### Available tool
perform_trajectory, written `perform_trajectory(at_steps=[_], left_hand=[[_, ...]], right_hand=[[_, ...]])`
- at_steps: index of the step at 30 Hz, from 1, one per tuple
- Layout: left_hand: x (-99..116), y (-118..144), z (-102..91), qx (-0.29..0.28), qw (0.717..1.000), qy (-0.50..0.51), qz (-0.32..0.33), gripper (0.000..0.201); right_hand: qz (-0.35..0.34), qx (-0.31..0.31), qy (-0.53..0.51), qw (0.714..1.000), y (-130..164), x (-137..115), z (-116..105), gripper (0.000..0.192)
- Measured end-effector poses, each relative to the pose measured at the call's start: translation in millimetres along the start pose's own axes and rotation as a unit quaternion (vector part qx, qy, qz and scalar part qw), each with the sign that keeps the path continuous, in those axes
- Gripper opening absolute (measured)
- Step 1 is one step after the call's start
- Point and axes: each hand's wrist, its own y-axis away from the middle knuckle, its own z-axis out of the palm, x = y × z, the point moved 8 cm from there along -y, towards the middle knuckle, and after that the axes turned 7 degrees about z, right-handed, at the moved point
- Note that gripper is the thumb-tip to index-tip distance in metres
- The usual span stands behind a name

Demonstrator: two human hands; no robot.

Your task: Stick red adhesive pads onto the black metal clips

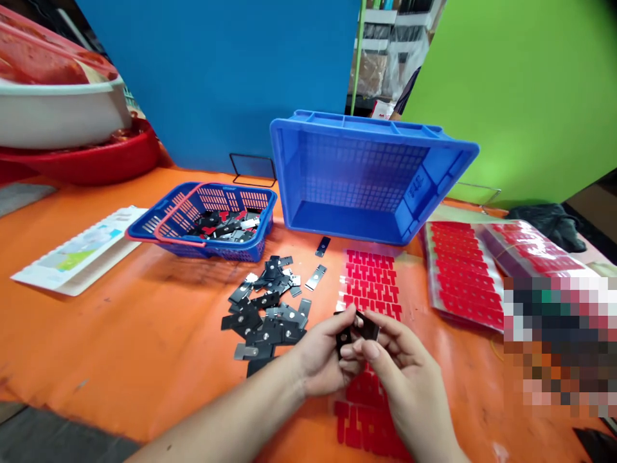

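Note:
Above a clear sheet of red T-shaped pieces [371,292], my two hands meet with their fingers close together. My left hand [318,357] pinches a small dark metal plate [343,341] with a round hole or spot in it. Between the fingers and thumb of my right hand [409,370] is a second dark plate [370,328], tilted and close against the first. To the left of my hands lies a loose pile of similar black and silver plates [265,335]. My fingers partly cover both held plates, and my hands cover the middle of the red sheet.
A blue basket [224,247] with a pink handle holds more plates. Behind stands a blue crate [344,218] on its side. Stacked red sheets [465,276] lie at right, a folded white card [72,257] at left. Basins [62,119] stand at far left.

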Motion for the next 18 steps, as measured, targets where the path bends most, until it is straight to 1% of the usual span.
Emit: perform_trajectory(at_steps=[3,6,9,13,18], left_hand=[[-0.3,-2.1,1.6,-0.012,1.000,-0.009,-0.003,0.022],[0.3,-4.3,2.6,-0.021,0.999,-0.025,0.006,0.019],[2.2,-3.4,4.3,-0.021,0.999,-0.028,0.015,0.016],[8.1,1.8,5.7,-0.003,0.999,-0.027,0.030,0.015],[11.5,6.7,4.8,0.021,0.999,-0.011,0.032,0.015]], right_hand=[[-0.016,0.002,-0.018,1.000,-4.5,2.4,-3.9,0.025],[-0.026,0.019,-0.050,0.998,-9.1,8.1,-11.9,0.019],[-0.033,0.024,-0.076,0.996,-12.2,12.5,-15.6,0.017],[-0.045,0.026,-0.081,0.995,-13.2,12.6,-14.8,0.016],[-0.039,0.027,-0.079,0.996,-13.9,14.1,-12.8,0.014]])
